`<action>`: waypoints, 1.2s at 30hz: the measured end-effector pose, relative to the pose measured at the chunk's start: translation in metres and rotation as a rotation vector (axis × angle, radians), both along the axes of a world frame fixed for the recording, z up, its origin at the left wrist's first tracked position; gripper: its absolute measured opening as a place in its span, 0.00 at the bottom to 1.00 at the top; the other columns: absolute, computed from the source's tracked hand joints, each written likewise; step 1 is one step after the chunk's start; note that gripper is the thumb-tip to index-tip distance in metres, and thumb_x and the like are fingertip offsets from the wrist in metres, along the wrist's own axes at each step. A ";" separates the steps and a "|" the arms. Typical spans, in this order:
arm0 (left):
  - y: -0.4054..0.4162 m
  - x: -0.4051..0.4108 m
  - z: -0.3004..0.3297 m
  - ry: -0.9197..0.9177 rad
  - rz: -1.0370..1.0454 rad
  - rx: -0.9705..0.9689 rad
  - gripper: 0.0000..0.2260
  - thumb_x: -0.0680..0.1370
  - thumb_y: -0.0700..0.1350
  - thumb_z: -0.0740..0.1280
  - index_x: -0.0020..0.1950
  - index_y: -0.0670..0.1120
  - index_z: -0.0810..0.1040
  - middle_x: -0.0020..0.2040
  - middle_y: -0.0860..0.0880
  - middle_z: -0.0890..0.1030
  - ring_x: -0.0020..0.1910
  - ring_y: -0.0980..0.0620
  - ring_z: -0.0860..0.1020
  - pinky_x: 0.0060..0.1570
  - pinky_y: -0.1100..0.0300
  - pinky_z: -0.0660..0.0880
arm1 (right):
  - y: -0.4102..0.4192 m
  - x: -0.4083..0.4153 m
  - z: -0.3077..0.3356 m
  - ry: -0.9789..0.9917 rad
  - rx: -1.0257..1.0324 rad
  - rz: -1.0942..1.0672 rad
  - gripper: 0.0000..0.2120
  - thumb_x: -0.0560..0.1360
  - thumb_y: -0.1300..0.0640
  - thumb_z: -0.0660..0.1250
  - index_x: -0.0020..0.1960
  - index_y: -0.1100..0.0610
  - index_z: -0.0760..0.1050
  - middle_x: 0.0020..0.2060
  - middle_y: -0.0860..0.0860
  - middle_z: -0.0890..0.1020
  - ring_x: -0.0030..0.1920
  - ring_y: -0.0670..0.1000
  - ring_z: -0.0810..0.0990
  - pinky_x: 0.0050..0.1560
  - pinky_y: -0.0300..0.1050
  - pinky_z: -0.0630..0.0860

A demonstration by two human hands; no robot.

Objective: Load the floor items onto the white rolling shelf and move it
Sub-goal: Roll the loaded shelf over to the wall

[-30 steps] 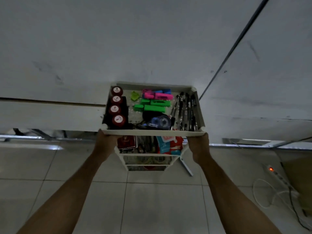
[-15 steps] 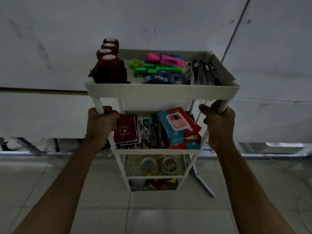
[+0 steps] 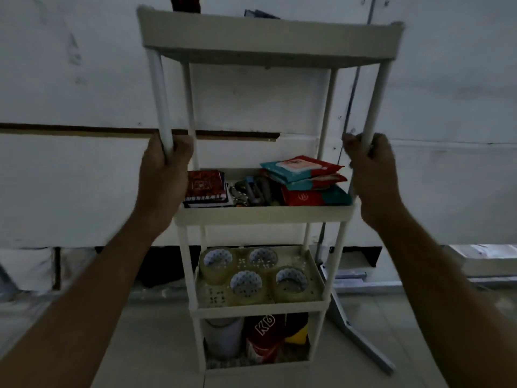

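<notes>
The white rolling shelf (image 3: 268, 40) stands upright in front of me, close to a white wall. My left hand (image 3: 165, 177) grips its front left post between the top and second tiers. My right hand (image 3: 372, 175) grips the front right post at the same height. The second tier holds red notebooks (image 3: 205, 187), a dark clump of small items and red-and-teal packets (image 3: 305, 175). Several rolls of clear tape (image 3: 246, 284) lie on the third tier. The bottom tier holds a white container (image 3: 223, 337) and a red bag (image 3: 265, 340). The top tier's contents are mostly hidden by its rim.
A white wall (image 3: 70, 177) with a dark horizontal seam runs behind the shelf. A grey metal table leg (image 3: 361, 340) slants down to the floor at the shelf's right. Pale floor tiles (image 3: 156, 359) lie below. A low white ledge (image 3: 486, 261) sits at the right.
My view dropped from above the top tray to below its rim. My hands slid from the top tray's corners down the front posts to just above the second tier.
</notes>
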State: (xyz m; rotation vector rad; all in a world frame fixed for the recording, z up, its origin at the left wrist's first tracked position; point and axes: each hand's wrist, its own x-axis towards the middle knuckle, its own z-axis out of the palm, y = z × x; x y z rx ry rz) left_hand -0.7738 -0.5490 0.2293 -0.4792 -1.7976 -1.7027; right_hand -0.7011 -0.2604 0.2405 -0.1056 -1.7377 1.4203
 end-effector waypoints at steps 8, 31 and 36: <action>0.005 -0.003 -0.041 0.114 0.100 -0.058 0.09 0.82 0.54 0.56 0.45 0.52 0.65 0.34 0.53 0.68 0.29 0.64 0.71 0.28 0.70 0.68 | -0.003 -0.007 -0.038 -0.105 0.042 -0.015 0.23 0.78 0.33 0.52 0.55 0.52 0.68 0.46 0.50 0.79 0.45 0.45 0.81 0.39 0.38 0.75; -0.005 -0.011 -0.158 -0.246 -0.102 0.069 0.23 0.67 0.27 0.66 0.24 0.49 0.61 0.25 0.48 0.63 0.23 0.50 0.61 0.25 0.62 0.62 | 0.008 -0.014 -0.166 -0.134 -0.013 0.068 0.24 0.65 0.49 0.78 0.33 0.52 0.62 0.25 0.47 0.66 0.26 0.43 0.64 0.29 0.36 0.70; -0.003 -0.004 -0.199 -0.306 -0.124 0.088 0.20 0.72 0.29 0.67 0.29 0.46 0.62 0.20 0.52 0.65 0.20 0.53 0.66 0.22 0.65 0.65 | 0.012 -0.007 -0.179 -0.093 -0.047 0.093 0.18 0.70 0.51 0.76 0.35 0.51 0.66 0.25 0.44 0.70 0.28 0.47 0.71 0.34 0.46 0.75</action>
